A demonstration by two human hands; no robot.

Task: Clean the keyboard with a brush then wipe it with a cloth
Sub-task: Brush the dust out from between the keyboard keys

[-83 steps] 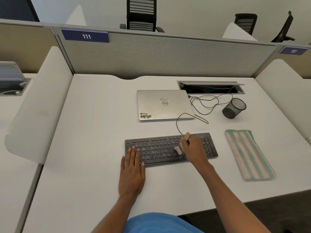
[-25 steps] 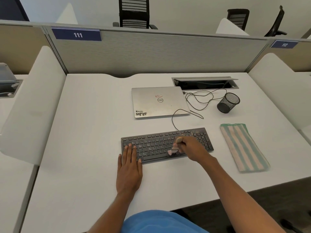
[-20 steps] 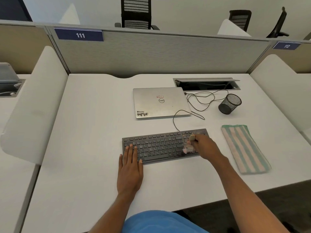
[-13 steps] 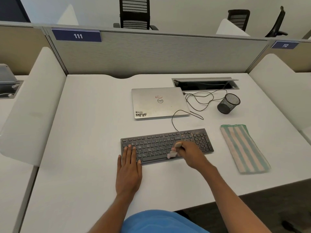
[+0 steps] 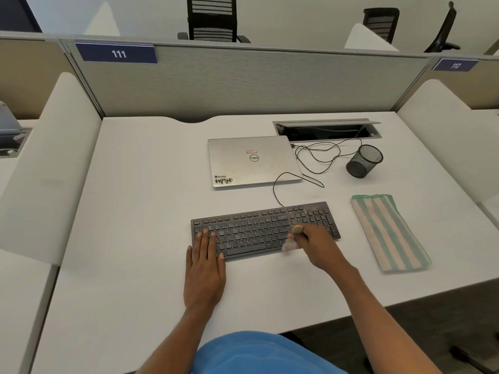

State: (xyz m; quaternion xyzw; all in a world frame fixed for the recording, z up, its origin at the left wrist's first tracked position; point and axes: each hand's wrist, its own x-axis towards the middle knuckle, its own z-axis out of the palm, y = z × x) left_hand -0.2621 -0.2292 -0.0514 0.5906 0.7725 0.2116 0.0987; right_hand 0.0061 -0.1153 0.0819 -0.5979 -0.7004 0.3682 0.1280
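OK, right hand [image 5: 320, 248] is curled round a small brush [image 5: 296, 230], thumb and fingers wrapped on the tan handle. The handle end sticks up and the pale bristles point down-left, touching the keys. The bristle end is motion-blurred.

Brush sits on the right-centre of the black keyboard [image 5: 256, 230], near its front edge, just left of the numpad block. The keyboard lies flat on the white counter [image 5: 135, 211], turned slightly, with its right end farther from the person. Light dusty specks show on its far-right corner.

Left hand [image 5: 205, 268] is flat with fingers straight: fingertips on the keys at the keyboard's left end, palm on the counter, gripping nothing.

A striped green-and-beige cloth [image 5: 388, 233] lies folded flat on the counter, right of the keyboard, close but not touching. Neither hand is on it.

Beyond the keyboard is a closed silver laptop [image 5: 251, 160] with stickers on the lid. A black cable [image 5: 310, 157] loops from the keyboard's back edge past the laptop towards the open cable hatch [image 5: 326, 129]. A black mesh pen cup [image 5: 364, 161] stands right of the loops, tilted.

A grey partition [image 5: 243, 82] behind carries a blue "111" label [image 5: 116, 53], with black office chairs [image 5: 213, 18] past it.
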